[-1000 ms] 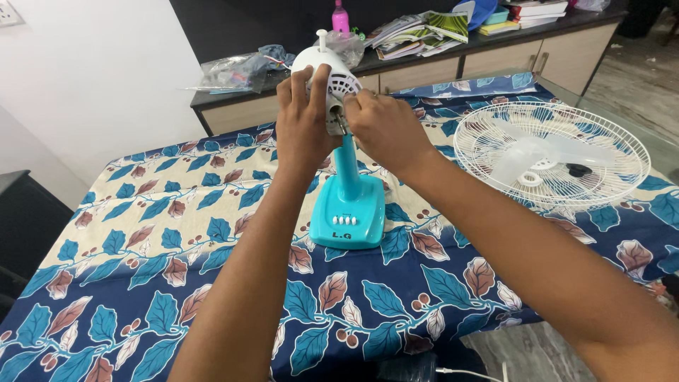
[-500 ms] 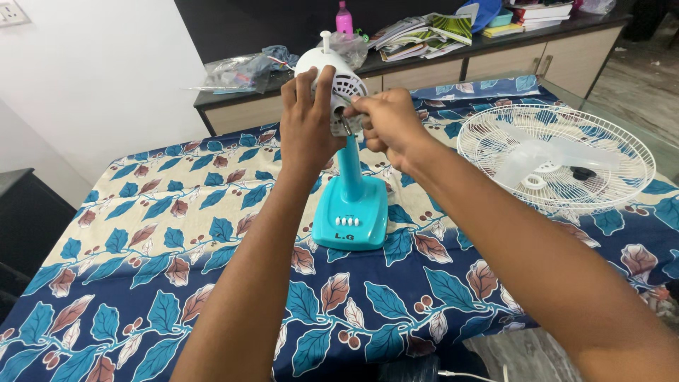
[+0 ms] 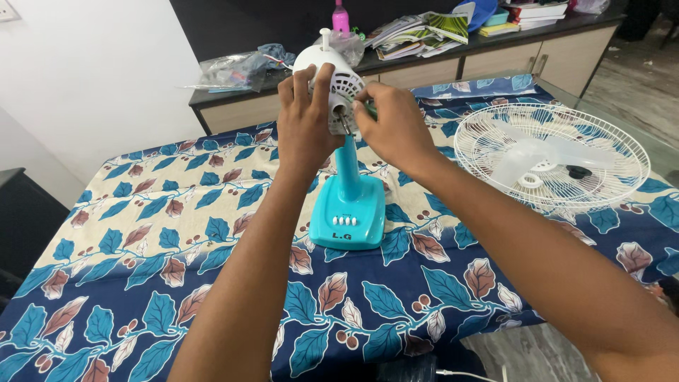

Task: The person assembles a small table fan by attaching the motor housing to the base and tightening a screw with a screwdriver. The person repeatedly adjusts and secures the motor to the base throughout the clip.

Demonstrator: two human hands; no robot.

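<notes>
From the head camera, the left hand [image 3: 305,124] was wrapped around the white motor housing [image 3: 332,71] of a small table fan, fingers curled over its vented face and gripping it firmly. The right hand [image 3: 392,124] was pinched nearly closed at the housing's 3 o'clock side, against the bare metal shaft [image 3: 344,125]; a sliver of green showed at its fingertips, but whether that was a tool or a small part could not be told. The fan stood upright on its turquoise base [image 3: 348,212] near the table's centre.

The risk, as it looked, was tipping: the base was light and both hands worked high on the stem, so a hard twist could rock the fan over or let a small fastener drop into the patterned cloth and be lost.

A leaf-print tablecloth [image 3: 177,233] in blue, cream and rust covered the table. At 3 o'clock from the fan lay the white wire guard [image 3: 615,145] with the translucent blade [image 3: 537,152] resting in it. At 12 o'clock, a dark-topped cabinet [image 3: 453,67] against the wall carried magazines [image 3: 421,32], plastic bags [image 3: 237,71] and a pink bottle [image 3: 340,18].
</notes>
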